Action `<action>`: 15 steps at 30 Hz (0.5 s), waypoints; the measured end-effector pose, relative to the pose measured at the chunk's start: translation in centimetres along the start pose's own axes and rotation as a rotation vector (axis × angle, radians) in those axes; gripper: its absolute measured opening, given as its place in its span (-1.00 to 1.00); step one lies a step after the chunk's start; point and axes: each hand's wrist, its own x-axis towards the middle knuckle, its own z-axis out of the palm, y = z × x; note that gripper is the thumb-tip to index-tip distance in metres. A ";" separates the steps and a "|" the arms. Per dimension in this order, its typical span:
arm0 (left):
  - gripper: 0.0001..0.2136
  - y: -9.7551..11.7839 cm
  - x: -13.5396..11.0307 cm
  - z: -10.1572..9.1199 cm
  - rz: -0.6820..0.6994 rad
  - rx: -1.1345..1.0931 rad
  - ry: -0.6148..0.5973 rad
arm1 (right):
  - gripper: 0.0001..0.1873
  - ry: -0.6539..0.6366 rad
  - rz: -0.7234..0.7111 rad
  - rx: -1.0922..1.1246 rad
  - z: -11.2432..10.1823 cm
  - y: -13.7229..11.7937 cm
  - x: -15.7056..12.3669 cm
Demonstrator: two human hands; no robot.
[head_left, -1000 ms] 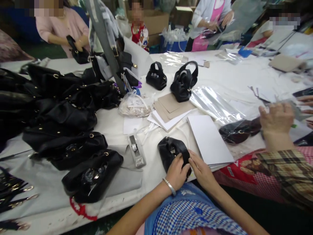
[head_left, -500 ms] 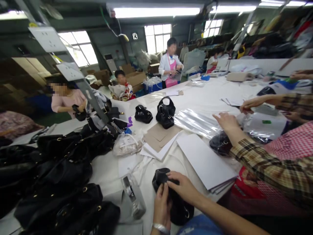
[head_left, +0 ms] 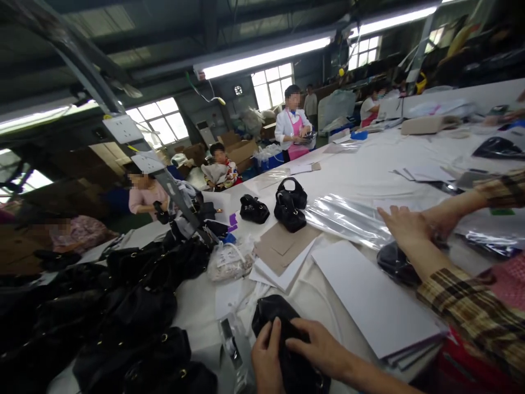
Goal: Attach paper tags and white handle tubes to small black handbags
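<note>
While the head camera looks down the long white table [head_left: 356, 175], both hands are on a small black bag [head_left: 270, 314] at the near edge: left hand [head_left: 266, 358] clamped on its side, right hand [head_left: 322, 350] pinching its top. Tape dispenser [head_left: 232, 345] sits just left, white cards [head_left: 373, 301] to the right.

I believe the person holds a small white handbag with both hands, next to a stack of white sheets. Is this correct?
Not quite: the handbag is black, not white. The head view shows the left hand and right hand both on it, beside the stack of white sheets.
</note>
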 end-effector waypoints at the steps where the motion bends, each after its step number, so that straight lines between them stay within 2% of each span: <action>1: -0.62 0.9 0.2 0.2 0.005 -0.012 0.007 | -0.81 0.040 -0.015 0.000 0.0 -0.2 0.6; 4: -0.63 3.3 1.2 0.8 0.038 -0.023 0.014 | -0.76 0.063 -0.084 0.062 -0.2 -0.9 3.0; 9: -0.53 5.4 4.0 1.3 0.063 -0.021 -0.007 | -0.67 -0.080 -0.091 0.204 -3.2 -2.3 8.8; 12: -0.54 4.8 6.0 1.2 0.054 0.000 0.012 | -0.59 -0.046 -0.028 0.223 -5.6 -2.6 13.4; 15: -0.50 2.5 8.1 0.9 0.022 0.040 0.022 | -0.55 0.012 -0.007 0.236 -8.0 -2.7 18.7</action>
